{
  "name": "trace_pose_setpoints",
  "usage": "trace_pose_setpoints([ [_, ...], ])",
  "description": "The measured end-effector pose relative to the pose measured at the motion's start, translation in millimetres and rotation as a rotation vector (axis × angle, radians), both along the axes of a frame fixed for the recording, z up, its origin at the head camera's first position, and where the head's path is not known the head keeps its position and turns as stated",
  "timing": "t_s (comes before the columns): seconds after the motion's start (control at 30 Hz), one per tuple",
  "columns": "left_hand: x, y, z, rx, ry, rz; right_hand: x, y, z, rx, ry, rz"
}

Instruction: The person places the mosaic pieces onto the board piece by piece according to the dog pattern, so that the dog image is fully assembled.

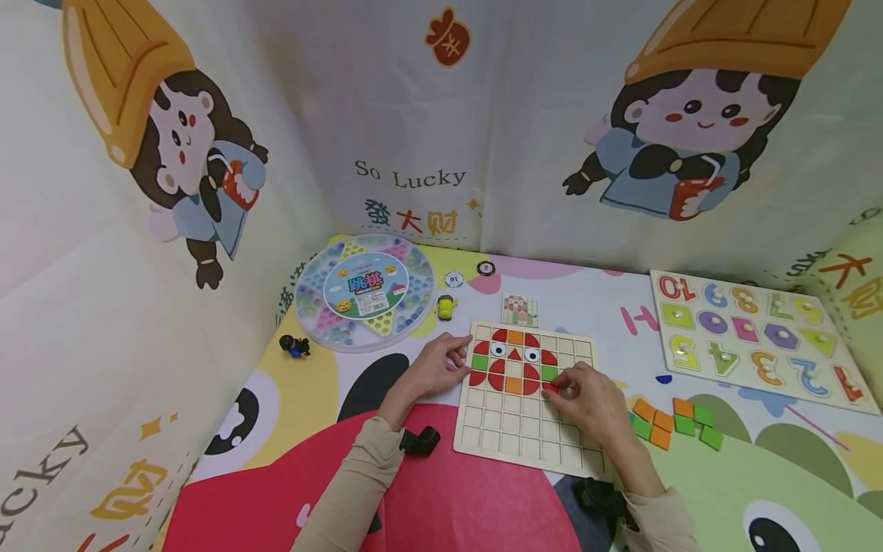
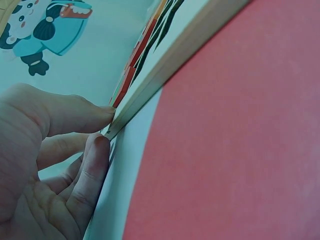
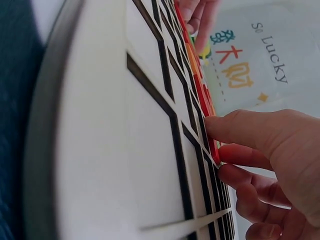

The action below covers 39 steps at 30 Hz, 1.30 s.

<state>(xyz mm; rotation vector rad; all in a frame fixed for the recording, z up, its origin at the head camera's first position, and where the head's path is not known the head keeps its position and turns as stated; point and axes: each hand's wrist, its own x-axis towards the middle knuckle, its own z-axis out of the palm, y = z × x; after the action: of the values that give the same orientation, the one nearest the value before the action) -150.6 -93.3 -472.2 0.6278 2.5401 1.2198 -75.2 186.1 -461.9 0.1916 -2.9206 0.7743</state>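
A pale wooden grid board (image 1: 507, 429) lies on the table, its upper part filled with red, green, orange and white tiles forming a face-like pattern with two eye tiles (image 1: 532, 355). My left hand (image 1: 436, 366) holds the board's left edge between thumb and fingertips, also seen close up in the left wrist view. At the pattern's lower right, my right hand (image 1: 589, 395) pinches a small red tile (image 1: 550, 388) against the grid; its fingers partly cover it. A small pattern card (image 1: 520, 310) lies just behind the board.
Loose orange and green tiles (image 1: 661, 421) lie right of the board. A number puzzle board (image 1: 766, 345) is at the far right, a round Chinese checkers set (image 1: 366, 291) at the back left. Two small figures, one yellow (image 1: 446, 307) and one dark (image 1: 295, 346), stand near it.
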Motion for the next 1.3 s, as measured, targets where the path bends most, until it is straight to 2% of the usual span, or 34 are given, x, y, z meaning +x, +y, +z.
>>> trace_pose_setpoints([
  [0.47, 1.0, -1, -1.8, 0.001, 0.004, -0.006, 3.2, 0, 0.5, -0.036, -0.001, -0.002],
  [0.7, 0.4, -1, 0.1, 0.005, 0.005, -0.007, 1.5, 8, 3.4, -0.057, 0.054, -0.016],
  [0.87, 0.0, -1, 0.3, 0.003, 0.013, -0.010, 3.3, 19, 5.2, -0.091, 0.064, -0.037],
  [1.1, -0.1, -1, 1.2, 0.004, 0.024, -0.011, 11.2, 43, 10.9, -0.087, 0.027, -0.083],
  [1.3, -0.2, -1, 0.3, 0.000, 0.018, -0.010, 21.3, 73, 10.5, -0.095, 0.089, -0.080],
])
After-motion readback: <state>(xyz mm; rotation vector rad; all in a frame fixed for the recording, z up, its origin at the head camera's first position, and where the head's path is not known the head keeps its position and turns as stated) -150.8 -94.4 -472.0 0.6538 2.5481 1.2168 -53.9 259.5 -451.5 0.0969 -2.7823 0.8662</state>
